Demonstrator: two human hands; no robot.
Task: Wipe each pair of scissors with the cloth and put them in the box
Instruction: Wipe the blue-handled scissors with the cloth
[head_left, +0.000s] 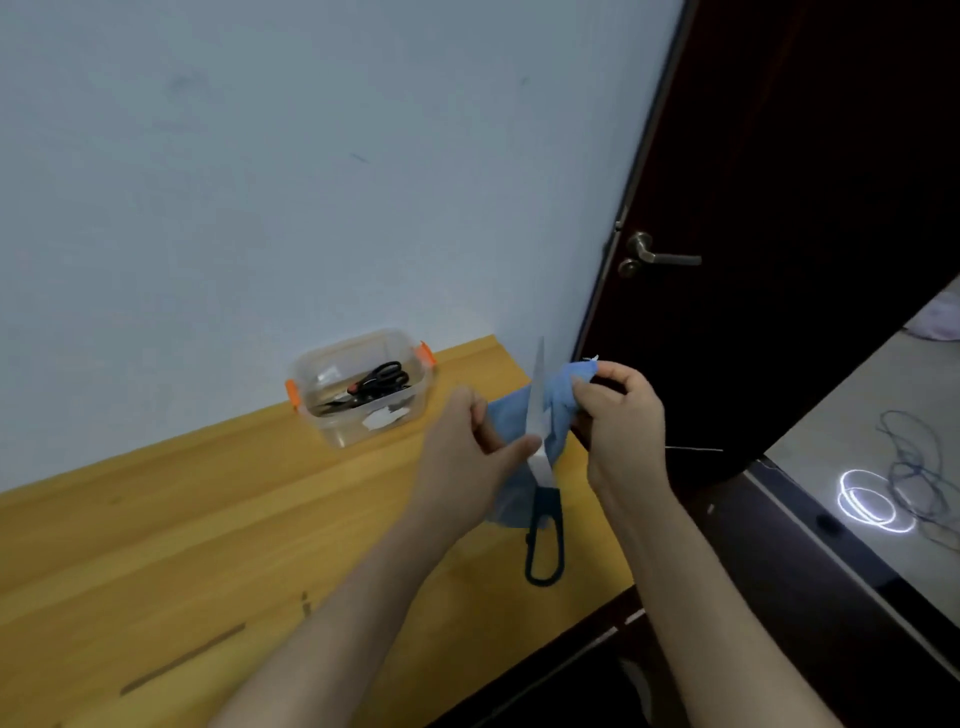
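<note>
Clear plastic box with orange clips (340, 434) on yellow wooden table (208, 519), black-handled scissors (382, 376) inside. Left hand (465, 457) pinches silver-bladed, dark-handled scissors (537, 415) through blue cloth (558, 402), above the table's right end. Long axis near upright, tips away, loop handle toward person. Right hand (623, 421) fingers curled, pinching bunched cloth.

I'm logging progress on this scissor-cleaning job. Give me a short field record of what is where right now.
left hand: grips the large scissors at the blade, thumb across it
right hand: pinches the blue cloth
large scissors: tip up, dark handle hanging down, cloth behind the blade
box: clear, orange latches, open top, on the wooden table by the wall
in box: black-handled scissors
status: large scissors at the cloth, not yet in the box
</note>
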